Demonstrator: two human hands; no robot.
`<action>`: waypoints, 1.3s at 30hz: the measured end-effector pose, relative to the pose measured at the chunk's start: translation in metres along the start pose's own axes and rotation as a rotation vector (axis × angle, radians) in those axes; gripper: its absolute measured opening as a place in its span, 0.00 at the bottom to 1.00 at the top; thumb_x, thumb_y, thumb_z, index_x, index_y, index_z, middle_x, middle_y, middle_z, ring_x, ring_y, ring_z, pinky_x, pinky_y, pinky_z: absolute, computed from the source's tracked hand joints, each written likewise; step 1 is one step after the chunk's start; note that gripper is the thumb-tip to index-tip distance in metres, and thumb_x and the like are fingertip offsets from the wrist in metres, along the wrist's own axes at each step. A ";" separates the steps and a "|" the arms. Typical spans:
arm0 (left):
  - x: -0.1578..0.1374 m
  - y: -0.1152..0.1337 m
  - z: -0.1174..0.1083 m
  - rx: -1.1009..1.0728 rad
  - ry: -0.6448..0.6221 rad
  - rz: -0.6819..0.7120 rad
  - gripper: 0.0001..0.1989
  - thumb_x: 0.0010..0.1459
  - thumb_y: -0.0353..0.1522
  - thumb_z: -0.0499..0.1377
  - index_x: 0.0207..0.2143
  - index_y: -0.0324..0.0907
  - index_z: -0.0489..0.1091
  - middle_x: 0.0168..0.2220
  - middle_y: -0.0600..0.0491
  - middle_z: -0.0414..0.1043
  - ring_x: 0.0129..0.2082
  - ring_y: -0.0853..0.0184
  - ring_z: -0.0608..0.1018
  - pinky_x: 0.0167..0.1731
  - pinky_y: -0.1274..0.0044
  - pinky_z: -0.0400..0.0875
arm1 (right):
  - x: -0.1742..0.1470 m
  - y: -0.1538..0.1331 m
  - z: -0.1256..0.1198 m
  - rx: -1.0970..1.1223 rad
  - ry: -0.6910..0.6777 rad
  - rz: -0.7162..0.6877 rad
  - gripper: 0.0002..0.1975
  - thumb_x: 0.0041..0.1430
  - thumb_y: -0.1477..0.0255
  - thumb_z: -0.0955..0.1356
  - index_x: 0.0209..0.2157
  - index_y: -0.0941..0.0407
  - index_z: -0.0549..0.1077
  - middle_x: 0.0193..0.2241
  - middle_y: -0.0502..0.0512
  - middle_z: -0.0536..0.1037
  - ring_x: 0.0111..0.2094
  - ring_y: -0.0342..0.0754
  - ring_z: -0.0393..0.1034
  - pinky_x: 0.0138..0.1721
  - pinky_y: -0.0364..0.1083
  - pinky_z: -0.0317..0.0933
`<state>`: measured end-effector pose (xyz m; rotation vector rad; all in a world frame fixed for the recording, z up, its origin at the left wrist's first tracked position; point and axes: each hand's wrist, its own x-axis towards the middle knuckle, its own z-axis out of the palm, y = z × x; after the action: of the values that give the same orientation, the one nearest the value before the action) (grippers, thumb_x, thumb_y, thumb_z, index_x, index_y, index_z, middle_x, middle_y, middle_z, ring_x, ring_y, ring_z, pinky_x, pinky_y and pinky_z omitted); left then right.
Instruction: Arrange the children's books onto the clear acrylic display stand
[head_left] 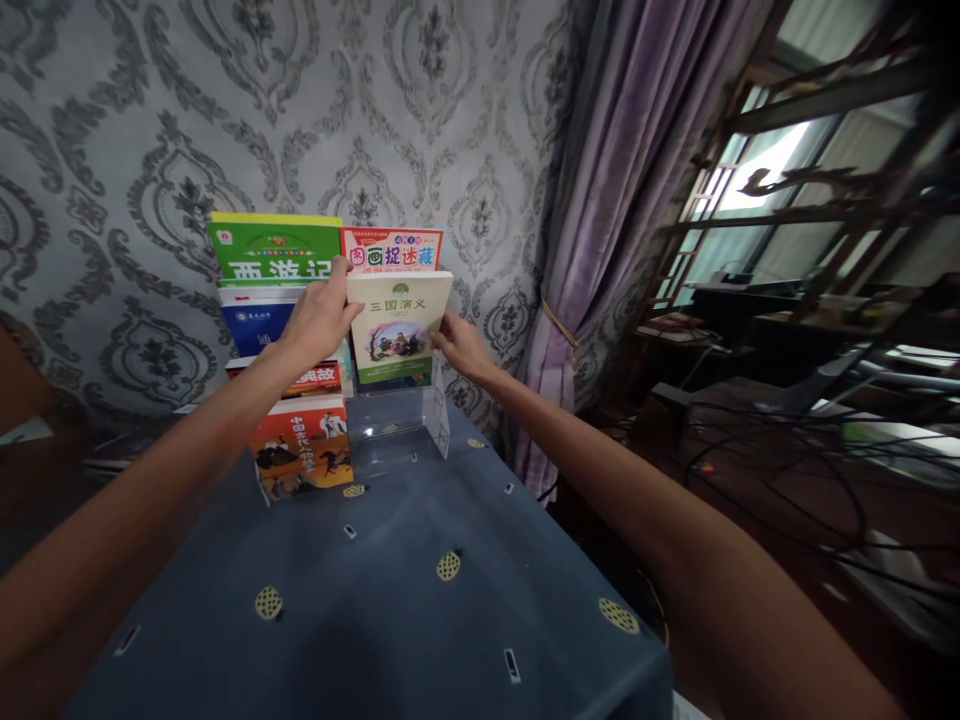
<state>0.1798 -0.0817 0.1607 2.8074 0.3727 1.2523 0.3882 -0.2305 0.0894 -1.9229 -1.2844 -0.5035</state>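
Two bare arms reach forward over a table covered with a dark blue cloth, printed with yellow pineapples. Both hands grip a cream book, its painted cover facing the viewer: the left hand closes on its left edge, thumb at the front, and the right hand pinches its right edge. The book stands nearly upright at the right side of a clear tiered stand, in front of a red book; whether its lower edge rests on the stand cannot be told. In the left column, from back to front, are a green book, a blue book (partly covered by the left forearm) and, lowest, an orange book with dark horses. Behind rises a grey patterned wall, with a purple curtain tied back at right.
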 end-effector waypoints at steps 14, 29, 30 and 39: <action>0.000 0.006 -0.005 0.372 -0.059 0.082 0.17 0.67 0.32 0.51 0.56 0.42 0.66 0.49 0.40 0.73 0.47 0.49 0.76 0.41 0.62 0.69 | -0.006 0.002 0.009 -0.164 -0.141 0.197 0.10 0.62 0.75 0.65 0.43 0.57 0.75 0.41 0.61 0.81 0.46 0.57 0.75 0.49 0.49 0.64; 0.033 -0.014 -0.020 0.326 -0.014 0.224 0.18 0.68 0.36 0.47 0.46 0.42 0.75 0.43 0.44 0.78 0.45 0.53 0.73 0.47 0.64 0.65 | 0.004 0.004 0.009 -0.024 -0.027 0.329 0.19 0.61 0.71 0.66 0.54 0.59 0.69 0.40 0.59 0.82 0.46 0.56 0.76 0.50 0.51 0.67; 0.033 -0.015 -0.019 0.331 -0.030 0.232 0.17 0.68 0.37 0.48 0.45 0.42 0.75 0.43 0.44 0.78 0.45 0.53 0.73 0.47 0.64 0.65 | 0.005 0.005 0.011 -0.013 -0.029 0.340 0.19 0.61 0.72 0.65 0.54 0.58 0.69 0.40 0.58 0.82 0.45 0.55 0.77 0.49 0.51 0.68; 0.034 -0.017 -0.015 0.307 -0.080 0.287 0.13 0.65 0.34 0.53 0.44 0.43 0.75 0.43 0.46 0.78 0.45 0.55 0.72 0.48 0.66 0.65 | 0.001 0.008 0.023 0.046 -0.005 0.430 0.22 0.60 0.73 0.66 0.56 0.60 0.67 0.40 0.59 0.82 0.45 0.54 0.77 0.48 0.49 0.69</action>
<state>0.1874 -0.0583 0.1934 3.2571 0.1731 1.2153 0.3939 -0.2146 0.0724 -2.0834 -0.8393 -0.2465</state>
